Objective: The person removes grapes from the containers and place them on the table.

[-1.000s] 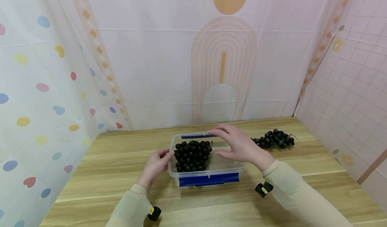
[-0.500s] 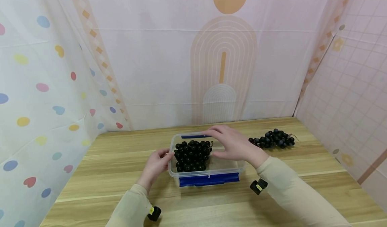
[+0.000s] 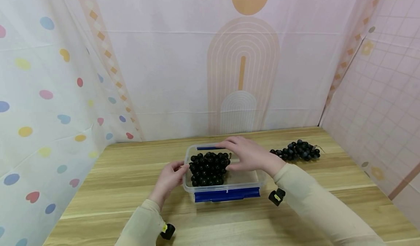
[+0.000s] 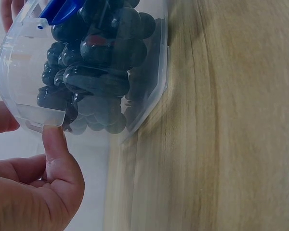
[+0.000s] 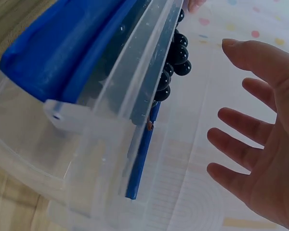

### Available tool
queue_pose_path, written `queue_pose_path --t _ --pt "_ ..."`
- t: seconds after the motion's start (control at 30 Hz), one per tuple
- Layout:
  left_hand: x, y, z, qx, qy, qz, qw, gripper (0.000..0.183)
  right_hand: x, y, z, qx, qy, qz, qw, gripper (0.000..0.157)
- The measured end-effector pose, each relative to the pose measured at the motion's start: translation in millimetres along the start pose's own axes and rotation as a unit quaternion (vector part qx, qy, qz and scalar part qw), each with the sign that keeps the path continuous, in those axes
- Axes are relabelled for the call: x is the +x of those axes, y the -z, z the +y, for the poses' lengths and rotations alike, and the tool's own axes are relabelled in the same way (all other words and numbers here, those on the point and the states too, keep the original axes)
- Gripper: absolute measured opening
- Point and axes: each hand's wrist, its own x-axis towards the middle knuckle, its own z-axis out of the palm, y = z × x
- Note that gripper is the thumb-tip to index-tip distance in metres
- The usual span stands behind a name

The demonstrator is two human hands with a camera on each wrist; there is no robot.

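A clear plastic food container (image 3: 244, 184) with blue side clips stands without a lid on the wooden table. A bunch of dark grapes (image 3: 207, 171) sits in its left half, heaped a little above the rim. At the container's left end my left hand (image 3: 168, 180) pinches the rim between thumb and fingers; the left wrist view shows the thumb (image 4: 56, 144) against the lip. My right hand (image 3: 251, 155) is over the container's right half, thumb and fingers spread and holding nothing. In the right wrist view its fingers (image 5: 238, 125) are apart from the grapes.
A second bunch of dark grapes (image 3: 300, 150) lies on the table (image 3: 131, 176) behind and to the right of the container. Patterned cloth hangs (image 3: 170, 74) at the back and both sides.
My right hand has moved a little left over the container, toward the grapes. My left hand, the container and both bunches have stayed in place.
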Motion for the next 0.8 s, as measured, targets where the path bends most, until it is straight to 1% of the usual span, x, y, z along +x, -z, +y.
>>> queue_pose_path --t 0.17,0.33,0.53,0.8 --pt "0.2 0.4 -0.5 0.000 0.001 0.004 1.0000 0.042 5 3.3 -2 -0.001 -0.016 -0.035 0.999 0.073" --pt "-1.2 0.6 0.9 0.002 0.002 0.002 1.0000 0.043 7 6.6 -5 -0.013 -0.012 -0.058 0.998 0.074" --pt "-1.4 0.6 1.4 0.000 0.003 0.002 1.0000 0.043 8 10.1 -7 -0.027 0.001 -0.070 0.997 0.072" --pt "-0.2 -0.3 -0.3 0.002 0.007 0.010 0.9999 0.040 8 12.2 -6 -0.067 0.004 -0.090 0.994 0.069"
